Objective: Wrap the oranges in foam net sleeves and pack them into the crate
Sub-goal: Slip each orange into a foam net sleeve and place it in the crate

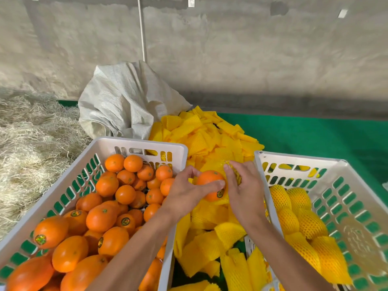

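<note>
fruit packing shed | bare concrete wall (252, 49) | straw (31, 133) | woven sack (121, 101) | crates (142, 143)

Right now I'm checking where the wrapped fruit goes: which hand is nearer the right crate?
Right. The right hand is just beside the right crate rim; the left hand is farther left, beyond the orange.
</note>
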`<state>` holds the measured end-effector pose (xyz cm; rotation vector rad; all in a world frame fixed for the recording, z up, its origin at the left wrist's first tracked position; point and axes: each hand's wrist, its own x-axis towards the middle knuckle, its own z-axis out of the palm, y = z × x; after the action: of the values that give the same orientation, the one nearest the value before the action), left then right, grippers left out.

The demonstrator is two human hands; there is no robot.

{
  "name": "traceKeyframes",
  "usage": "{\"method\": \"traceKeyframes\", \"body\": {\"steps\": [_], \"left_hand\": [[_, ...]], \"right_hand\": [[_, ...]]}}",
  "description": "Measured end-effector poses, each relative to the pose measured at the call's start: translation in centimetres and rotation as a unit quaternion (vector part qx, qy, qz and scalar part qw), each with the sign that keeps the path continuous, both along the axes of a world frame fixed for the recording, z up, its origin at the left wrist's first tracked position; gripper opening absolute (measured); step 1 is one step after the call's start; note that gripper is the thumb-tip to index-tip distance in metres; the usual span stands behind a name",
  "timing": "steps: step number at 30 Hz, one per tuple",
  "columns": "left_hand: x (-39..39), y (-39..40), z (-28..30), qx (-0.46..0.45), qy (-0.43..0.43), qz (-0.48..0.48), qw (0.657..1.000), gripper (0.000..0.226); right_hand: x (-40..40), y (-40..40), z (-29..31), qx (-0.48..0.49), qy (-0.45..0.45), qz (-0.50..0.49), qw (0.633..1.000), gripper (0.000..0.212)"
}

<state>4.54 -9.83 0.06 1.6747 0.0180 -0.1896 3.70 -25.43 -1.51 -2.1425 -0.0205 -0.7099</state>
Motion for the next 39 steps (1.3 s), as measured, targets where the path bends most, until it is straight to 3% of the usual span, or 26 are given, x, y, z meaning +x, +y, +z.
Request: {"method": "traceKeyframes", "body": {"steps": [4, 9, 14, 16, 19, 22, 26, 30, 34, 39], "left_hand": [[0.2, -0.6, -0.5, 0.072, -0.015, 0.041, 0.996, 0.071], [0.1, -0.5, -1.2, 0.051, -0.035, 0.039, 0.997, 0.092], [0.1, 0.0, -2.6, 0.14, -0.188, 0.037, 0.972, 0.062], [-0.1, 0.1, -3.0, 0.182, -0.237, 0.066, 0.952, 0.054], [0.0, 0.2, -3.4, 0.119, -0.244, 0.108, 0.956, 0.047], [0.0, 0.3, -3.3, -0.018, -0.203, 0.107, 0.973, 0.034], [-0.4, -0.1, -2.7, -0.093, -0.186, 0.022, 0.978, 0.039], [-0.4, 0.2, -2.2, -0.154, -0.119, -0.064, 0.979, 0.053], [-0.2, 0.3, -2.2, -0.14, -0.116, -0.096, 0.979, 0.069], [0.1, 0.1, -2.0, -0.145, -0.122, -0.065, 0.98, 0.065]], "right_hand": [[-0.2, 0.1, 0.3, -0.089, -0.077, -0.001, 0.993, 0.023], [-0.4, 0.3, 0.1, -0.112, -0.094, 0.068, 0.987, 0.023], [-0.2, 0.0, 0.5, -0.11, -0.111, 0.135, 0.979, 0.021], [-0.5, -0.2, 0.7, -0.014, -0.086, 0.169, 0.982, 0.021], [-1.0, 0.2, 0.7, 0.191, -0.001, 0.148, 0.97, 0.038], [-0.6, 0.2, 0.3, 0.198, 0.087, 0.094, 0.972, 0.039], [-0.1, 0.7, 0.2, 0.319, 0.197, 0.173, 0.911, 0.042], [0.1, 0.7, 0.4, 0.359, 0.199, 0.204, 0.889, 0.023], [0.4, 0.3, 0.4, 0.414, 0.175, 0.203, 0.87, 0.029], [0.7, -0.5, 0.5, 0.344, 0.15, 0.127, 0.918, 0.036]]}}
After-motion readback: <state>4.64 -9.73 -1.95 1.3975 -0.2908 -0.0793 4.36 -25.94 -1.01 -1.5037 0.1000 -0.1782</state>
